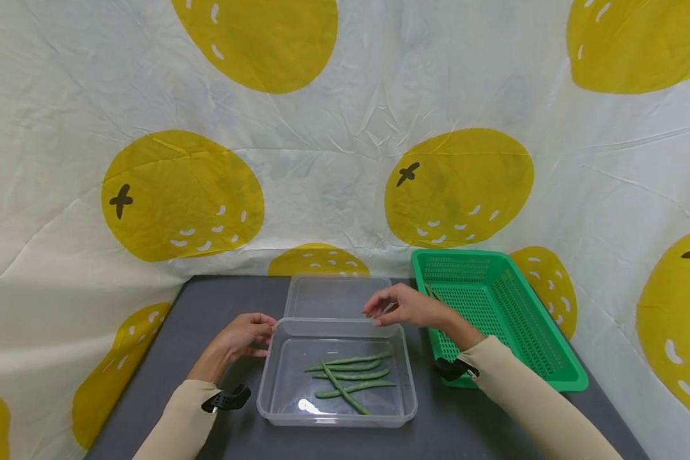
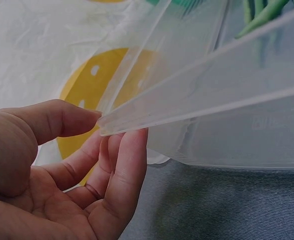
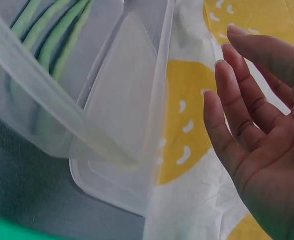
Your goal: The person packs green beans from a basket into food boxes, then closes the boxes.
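Note:
A clear plastic container (image 1: 269, 383) stands on the dark table with several green beans (image 1: 353, 376) lying in it, one crossing the others. My left hand (image 1: 247, 335) is at its far left corner; in the left wrist view the thumb and fingertips (image 2: 131, 145) pinch the corner of the rim (image 2: 136, 112). Over the far right corner hovers my right hand (image 1: 405, 305), its fingers loosely bent. In the right wrist view those fingers (image 3: 228, 82) hold nothing and are apart from the container.
A clear plastic lid (image 1: 339, 297) lies flat behind the container. To the right stands a green mesh basket (image 1: 543, 319), with a few thin green-brown pieces (image 1: 431, 292) by its left wall, partly hidden by my right arm. A fruit-patterned cloth (image 1: 322, 191) hangs behind the table.

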Motion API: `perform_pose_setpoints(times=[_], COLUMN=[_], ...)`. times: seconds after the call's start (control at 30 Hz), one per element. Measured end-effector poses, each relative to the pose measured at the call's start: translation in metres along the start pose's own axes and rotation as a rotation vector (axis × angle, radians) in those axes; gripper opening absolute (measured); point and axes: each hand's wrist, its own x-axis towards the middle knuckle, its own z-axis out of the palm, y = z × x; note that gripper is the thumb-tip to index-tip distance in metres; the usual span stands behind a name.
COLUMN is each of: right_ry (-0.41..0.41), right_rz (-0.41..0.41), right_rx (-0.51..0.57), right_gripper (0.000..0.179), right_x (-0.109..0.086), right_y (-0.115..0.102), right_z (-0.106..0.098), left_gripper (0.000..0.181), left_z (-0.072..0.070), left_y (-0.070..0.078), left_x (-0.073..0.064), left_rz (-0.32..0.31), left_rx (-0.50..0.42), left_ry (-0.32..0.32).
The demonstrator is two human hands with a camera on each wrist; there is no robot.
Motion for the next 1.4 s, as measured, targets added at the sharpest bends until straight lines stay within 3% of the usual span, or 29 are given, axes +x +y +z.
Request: perform_pose_setpoints(times=[0.53, 0.8, 1.4], right_ry=[0.079, 0.155, 0.347], right_rz=[0.052, 0.069, 0.194], right_rx=[0.044, 0.007, 0.019], right_gripper=[0.027, 0.026, 0.031], right_x=[-0.028, -0.041, -0.069], right_y=[0.018, 0.03, 0.061], right_z=[-0.021, -0.035, -0.06], left_gripper=[0.027, 0.027, 0.027], left_z=[0.001, 0.001, 0.0], left_y=[0.0, 0.001, 0.002], left_x=[-0.001, -0.002, -0.002], left_rz=[0.002, 0.003, 0.012], left_rx=[0.009, 0.011, 0.013], left_ry=[0.006, 0.006, 0.0])
